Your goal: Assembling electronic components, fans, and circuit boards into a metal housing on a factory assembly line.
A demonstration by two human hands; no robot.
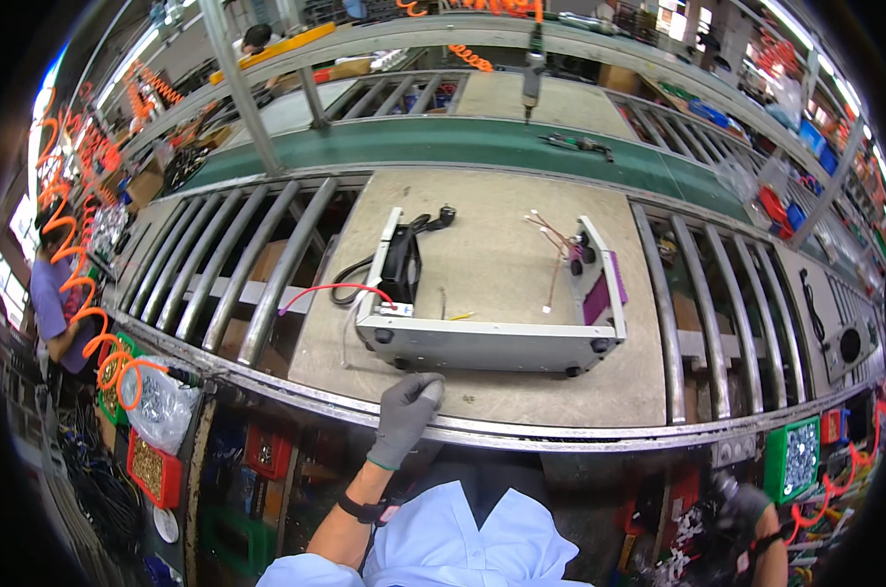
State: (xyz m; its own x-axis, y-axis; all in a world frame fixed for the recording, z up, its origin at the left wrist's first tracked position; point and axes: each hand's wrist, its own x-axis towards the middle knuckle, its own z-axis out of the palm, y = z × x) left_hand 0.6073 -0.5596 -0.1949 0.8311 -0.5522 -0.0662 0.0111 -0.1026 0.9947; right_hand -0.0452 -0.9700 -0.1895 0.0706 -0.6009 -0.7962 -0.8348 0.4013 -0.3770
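A grey metal chassis (492, 344) with black rubber feet lies on a board, its long side toward me. A black fan (401, 264) and a power cord with a plug (447, 215) are at its left end; a red wire (337, 288) sticks out there. Thin connector wires (552, 235) and a purple panel (602, 293) are at its right end. My left hand (407, 419), in a grey glove, is closed at the board's front edge, just below the chassis; whatever it may hold is hidden. My gloved right hand (746, 504) is low at the right beside small parts, its fingers dark and blurred.
Metal rollers (229, 264) flank the board (492, 196) on both sides. A green bin of screws (793, 460) stands at the right, a red bin (153, 470) at the left. An electric screwdriver (532, 78) hangs above the green belt (423, 140). Another person (56, 303) is at far left.
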